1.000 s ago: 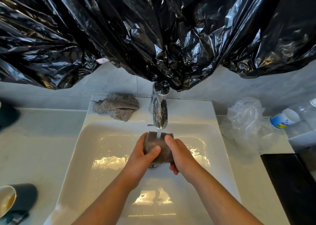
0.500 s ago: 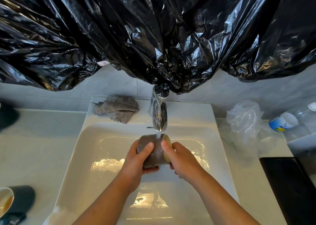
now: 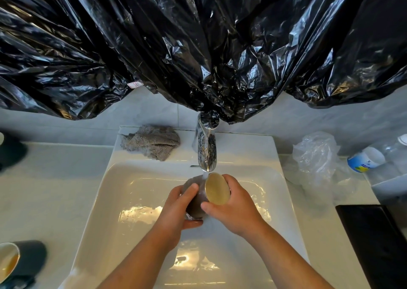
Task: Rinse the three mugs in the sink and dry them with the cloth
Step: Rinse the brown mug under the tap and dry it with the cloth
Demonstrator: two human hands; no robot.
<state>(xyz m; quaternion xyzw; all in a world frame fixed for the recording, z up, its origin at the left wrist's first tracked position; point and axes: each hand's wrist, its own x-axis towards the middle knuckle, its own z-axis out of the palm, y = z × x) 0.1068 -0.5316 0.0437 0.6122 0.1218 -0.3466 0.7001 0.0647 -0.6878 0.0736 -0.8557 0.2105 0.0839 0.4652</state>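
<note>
Gripping the round brown mug sideways, your left hand wraps its body and your right hand curls round the cream-lined rim, under the stream from the shiny tap, above the glossy white sink; the fluffy grey cloth lies crumpled on the ledge.

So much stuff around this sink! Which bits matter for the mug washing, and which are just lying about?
In use: brown mug, held by left hand and right hand under the running tap; sink; grey cloth; dark mug nearby.
Lying about: clear plastic bag; labelled bottle; black plastic sheet.
</note>
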